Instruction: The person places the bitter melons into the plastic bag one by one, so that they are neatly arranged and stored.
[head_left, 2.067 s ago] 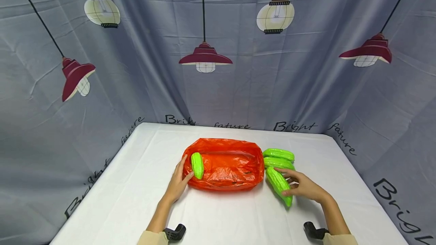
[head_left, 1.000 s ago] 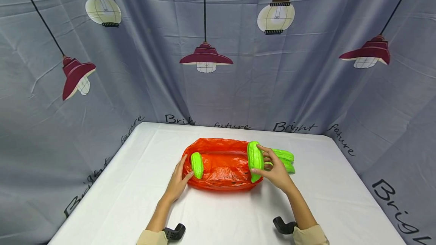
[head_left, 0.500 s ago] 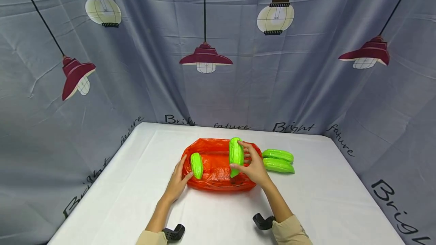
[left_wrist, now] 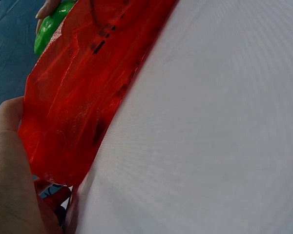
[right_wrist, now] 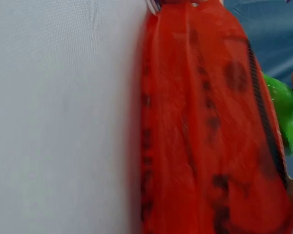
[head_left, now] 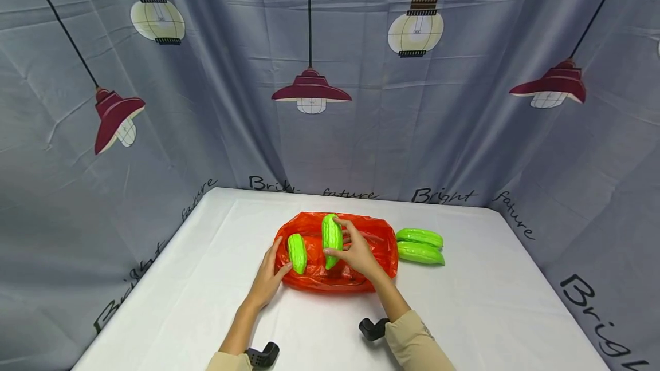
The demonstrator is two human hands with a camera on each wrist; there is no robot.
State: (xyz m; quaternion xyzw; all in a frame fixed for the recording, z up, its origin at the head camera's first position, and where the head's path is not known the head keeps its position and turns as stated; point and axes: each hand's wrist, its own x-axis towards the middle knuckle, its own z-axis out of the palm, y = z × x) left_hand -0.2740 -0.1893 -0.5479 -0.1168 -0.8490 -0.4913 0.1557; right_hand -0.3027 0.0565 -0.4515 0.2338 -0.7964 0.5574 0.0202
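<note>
A red plastic bag (head_left: 330,286), its mouth spread wide, sits mid-table. My left hand (head_left: 267,276) holds its left end, thumb at the front rim and fingers round the side. Just beside that thumb, a bright green bitter melon (head_left: 297,253) stands inside the bag. My right hand (head_left: 361,253) grips a second bitter melon (head_left: 332,239) between thumb and fingers, upright above the bag's middle. In the right wrist view only part of this bitter melon (right_wrist: 285,109) shows past the bag's rim. Dark shapes show through the bag wall (right_wrist: 200,122).
Two more bitter melons, a rear one (head_left: 420,237) and a front one (head_left: 421,253), lie side by side just right of the bag. A white cloth (head_left: 490,314) covers the table. Behind it hangs a grey-blue curtain (head_left: 330,147) printed with lamps.
My right hand has picked a bitter melon up from the table on the right and carried it left over the bag, turning it upright. My left hand stays at the bag's left end.
</note>
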